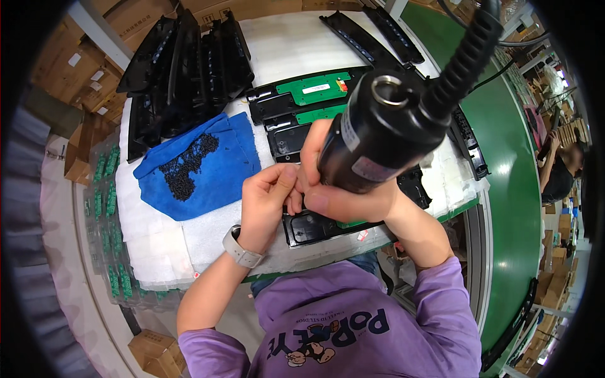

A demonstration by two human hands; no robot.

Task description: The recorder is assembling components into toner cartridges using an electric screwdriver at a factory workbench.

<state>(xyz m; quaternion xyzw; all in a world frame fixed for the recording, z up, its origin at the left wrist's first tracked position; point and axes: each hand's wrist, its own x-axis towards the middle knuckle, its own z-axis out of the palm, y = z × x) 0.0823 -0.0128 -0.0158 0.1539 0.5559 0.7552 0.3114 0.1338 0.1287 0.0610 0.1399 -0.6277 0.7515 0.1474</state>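
Head view — right hand clamped round a black corded driver, left hand pinched closed beside it — any contents hidden.

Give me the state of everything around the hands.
Right hand, wrapped around corded tool
Corded tool, held, ring up
Left hand, fingers curled, grip unclear
Blue cloth, spread, creased
Small black parts, heaped on cloth
Upper green board, label facing up
Black panels beyond cloth, bunched together

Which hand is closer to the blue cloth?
Left. The left hand is by the right edge of the blue cloth; the right hand is farther right, gripping the black tool.
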